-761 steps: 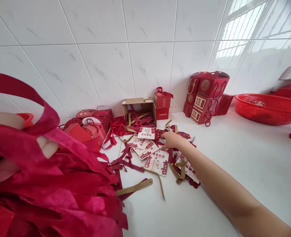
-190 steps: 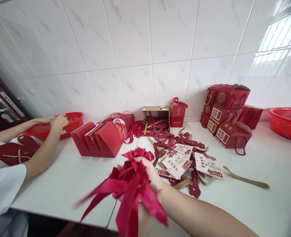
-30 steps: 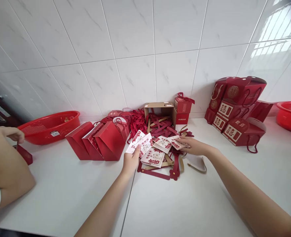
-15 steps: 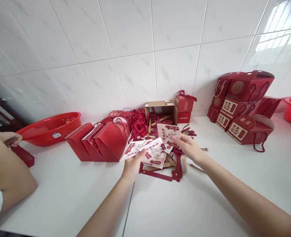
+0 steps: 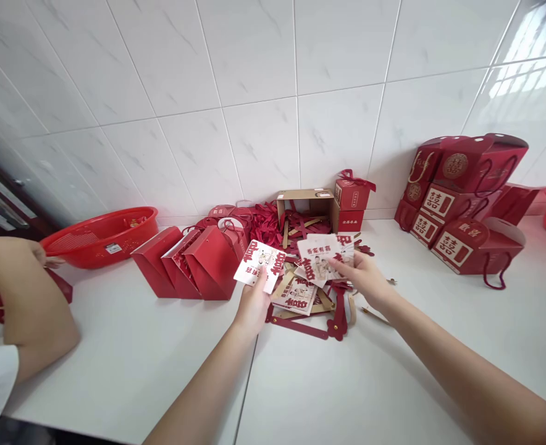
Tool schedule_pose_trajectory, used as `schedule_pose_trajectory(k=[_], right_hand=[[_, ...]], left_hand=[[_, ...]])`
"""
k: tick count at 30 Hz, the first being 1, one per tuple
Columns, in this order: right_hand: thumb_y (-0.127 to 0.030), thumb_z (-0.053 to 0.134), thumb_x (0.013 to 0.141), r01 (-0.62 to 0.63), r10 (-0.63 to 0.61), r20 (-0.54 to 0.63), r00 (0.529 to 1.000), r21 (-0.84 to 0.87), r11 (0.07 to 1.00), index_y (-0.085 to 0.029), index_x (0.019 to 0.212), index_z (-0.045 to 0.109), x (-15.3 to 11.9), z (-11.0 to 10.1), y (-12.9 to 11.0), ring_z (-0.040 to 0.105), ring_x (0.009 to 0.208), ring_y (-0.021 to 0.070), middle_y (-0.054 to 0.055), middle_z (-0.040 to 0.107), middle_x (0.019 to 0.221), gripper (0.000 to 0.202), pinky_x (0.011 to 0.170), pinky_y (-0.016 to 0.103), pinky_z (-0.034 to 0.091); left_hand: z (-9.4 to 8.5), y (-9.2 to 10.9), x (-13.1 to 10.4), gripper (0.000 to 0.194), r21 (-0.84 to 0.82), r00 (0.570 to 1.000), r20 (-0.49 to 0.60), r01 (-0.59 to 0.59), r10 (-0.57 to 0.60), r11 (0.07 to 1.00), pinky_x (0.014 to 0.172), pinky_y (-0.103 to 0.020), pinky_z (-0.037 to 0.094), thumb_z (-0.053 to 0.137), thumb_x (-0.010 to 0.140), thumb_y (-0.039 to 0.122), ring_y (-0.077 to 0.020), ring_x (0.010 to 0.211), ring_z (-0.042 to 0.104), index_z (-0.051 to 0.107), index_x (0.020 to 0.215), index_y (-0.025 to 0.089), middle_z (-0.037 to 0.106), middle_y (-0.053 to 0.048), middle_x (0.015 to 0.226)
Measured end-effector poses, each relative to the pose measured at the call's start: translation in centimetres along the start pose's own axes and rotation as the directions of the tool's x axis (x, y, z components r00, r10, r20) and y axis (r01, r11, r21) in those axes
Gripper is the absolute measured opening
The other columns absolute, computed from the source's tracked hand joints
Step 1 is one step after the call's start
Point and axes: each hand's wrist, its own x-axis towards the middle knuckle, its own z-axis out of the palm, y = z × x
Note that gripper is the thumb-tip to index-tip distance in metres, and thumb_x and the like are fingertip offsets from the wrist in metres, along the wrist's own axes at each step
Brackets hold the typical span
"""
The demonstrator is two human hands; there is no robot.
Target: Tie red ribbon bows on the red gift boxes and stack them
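My left hand (image 5: 253, 304) pinches a white card with red print (image 5: 260, 266), its thumb on top. Several similar cards, fanned out (image 5: 322, 252), are held in my right hand (image 5: 365, 278). More printed cards (image 5: 297, 295) lie below and between my hands, on a pile of dark red and tan strips (image 5: 301, 329). Behind the pile stands an open cardboard box (image 5: 306, 194) on its side, with strips spilling out. Red ribbons (image 5: 266, 224) are heaped to its left.
Red folded bags (image 5: 208, 266) stand left of centre, beside a red plastic basket (image 5: 101, 241). Another person's arm (image 5: 41, 309) is at the far left. Stacked red gift boxes (image 5: 467, 191) stand at right, small red boxes (image 5: 349, 207) near the tiled wall.
My hands have moved apart. Cards that were in my left hand are now in my right, leaving what looks like one card in my left. The view has shifted slightly.
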Motion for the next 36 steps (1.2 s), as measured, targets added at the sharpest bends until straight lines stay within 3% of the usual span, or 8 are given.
schedule_pose_trajectory(k=[4,8,12,17,21,27,30,36], right_hand=[[-0.048,0.073,0.071,0.010,-0.008,-0.056,0.998,0.031,0.999,-0.019,0.093,0.066,0.4,-1.1,-0.8,0.069,0.083,0.0253,0.006,0.074,0.091,0.038,0.078,0.041,0.055],[-0.046,0.073,0.073,0.016,-0.015,-0.009,1.000,0.116,0.993,-0.020,0.096,0.064,-0.2,-0.2,-1.1,0.069,0.090,0.0249,0.007,0.073,0.098,0.036,0.081,0.041,0.055],[-0.041,0.068,0.079,0.026,-0.055,0.147,0.988,0.189,0.982,-0.026,0.109,0.059,-1.4,1.4,-0.9,0.065,0.103,0.0220,0.004,0.069,0.115,0.035,0.091,0.040,0.052],[-0.044,0.061,0.084,-0.031,-0.035,0.312,0.949,0.203,0.979,-0.026,0.118,0.055,-2.6,3.0,-1.0,0.063,0.109,0.0233,0.004,0.065,0.121,0.039,0.087,0.039,0.054],[-0.044,0.061,0.085,0.049,-0.095,0.193,0.977,0.227,0.973,-0.029,0.123,0.050,-2.2,2.8,-0.7,0.062,0.111,0.0230,0.004,0.064,0.124,0.042,0.089,0.040,0.054],[-0.043,0.065,0.081,0.133,-0.117,-0.099,0.988,0.187,0.973,-0.029,0.123,0.046,-0.4,1.0,0.5,0.063,0.108,0.0252,0.005,0.064,0.123,0.049,0.089,0.043,0.054],[-0.042,0.071,0.076,0.112,-0.090,-0.126,0.988,0.178,0.978,-0.028,0.116,0.049,-0.2,0.6,0.8,0.065,0.105,0.0265,0.006,0.066,0.118,0.048,0.091,0.045,0.053],[-0.038,0.074,0.074,0.093,-0.088,-0.038,0.995,0.166,0.982,-0.028,0.113,0.048,-1.4,1.7,0.5,0.063,0.107,0.0261,0.005,0.065,0.120,0.048,0.091,0.044,0.053]], left_hand=[[-0.5,-0.2,0.0,0.052,0.118,0.999,-0.027,-0.044,0.048,0.992,0.104,-0.042,0.044,0.063,0.080,0.051,-0.0283,0.122,0.054,0.058,0.119,0.017,0.060,-0.013,0.129],[-0.2,0.1,-0.8,0.051,0.182,0.991,0.133,-0.032,0.008,0.983,0.098,-0.042,0.048,0.074,0.072,0.046,-0.0310,0.114,0.060,0.064,0.111,0.014,0.066,-0.014,0.119],[0.2,-0.1,-1.3,0.053,0.222,0.970,0.240,-0.020,-0.034,0.975,0.092,-0.043,0.051,0.080,0.066,0.039,-0.0303,0.102,0.066,0.063,0.109,0.012,0.070,-0.015,0.109],[0.5,-0.3,-1.3,0.052,0.253,0.981,0.192,-0.035,-0.014,0.967,0.075,-0.035,0.056,0.075,0.071,0.042,-0.0261,0.093,0.067,0.057,0.111,0.015,0.068,-0.013,0.112],[0.3,0.3,-1.4,0.053,0.240,0.980,0.194,-0.008,-0.040,0.971,0.070,-0.031,0.055,0.071,0.075,0.037,-0.0231,0.090,0.067,0.048,0.119,0.019,0.066,-0.010,0.113],[-0.2,1.1,-1.2,0.038,0.228,0.970,0.236,0.004,-0.059,0.974,0.061,-0.026,0.052,0.071,0.072,0.029,-0.0191,0.078,0.066,0.052,0.103,0.019,0.069,-0.005,0.097],[-0.2,1.2,-1.0,0.040,0.242,0.972,0.231,-0.025,-0.033,0.970,0.061,-0.025,0.051,0.076,0.068,0.031,-0.0176,0.076,0.065,0.058,0.102,0.019,0.069,-0.004,0.095],[-0.3,0.6,-0.7,0.038,0.243,0.977,0.211,-0.075,0.023,0.967,0.075,-0.028,0.052,0.082,0.062,0.027,-0.0168,0.081,0.065,0.058,0.090,0.018,0.070,-0.002,0.088]])
